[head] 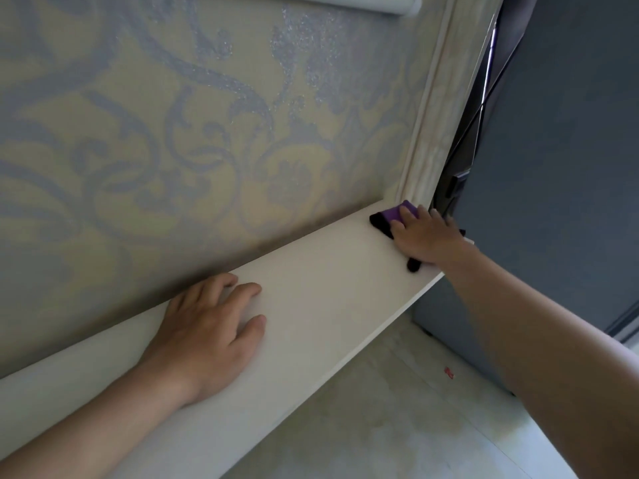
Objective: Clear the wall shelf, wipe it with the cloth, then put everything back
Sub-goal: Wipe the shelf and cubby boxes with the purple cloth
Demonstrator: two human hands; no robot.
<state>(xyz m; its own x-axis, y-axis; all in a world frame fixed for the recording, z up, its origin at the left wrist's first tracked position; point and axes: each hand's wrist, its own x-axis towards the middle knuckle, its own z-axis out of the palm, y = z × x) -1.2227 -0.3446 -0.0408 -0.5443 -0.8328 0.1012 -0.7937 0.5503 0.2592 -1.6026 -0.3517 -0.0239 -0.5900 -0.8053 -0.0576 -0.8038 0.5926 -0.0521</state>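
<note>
The white wall shelf (321,288) runs from lower left to upper right under patterned wallpaper, and its top is bare. A purple and black cloth (389,217) lies at the shelf's far right end, by the wall corner. My right hand (423,236) presses flat on the cloth with fingers spread, covering most of it. My left hand (211,326) rests palm down on the middle of the shelf with its fingers relaxed, holding nothing.
A pale moulded trim (428,108) rises at the shelf's right end. Beyond it stands a large dark grey panel (560,150) with black cables (484,98) beside it. Light tiled floor (397,426) lies below. Another white ledge (345,1) shows at the top.
</note>
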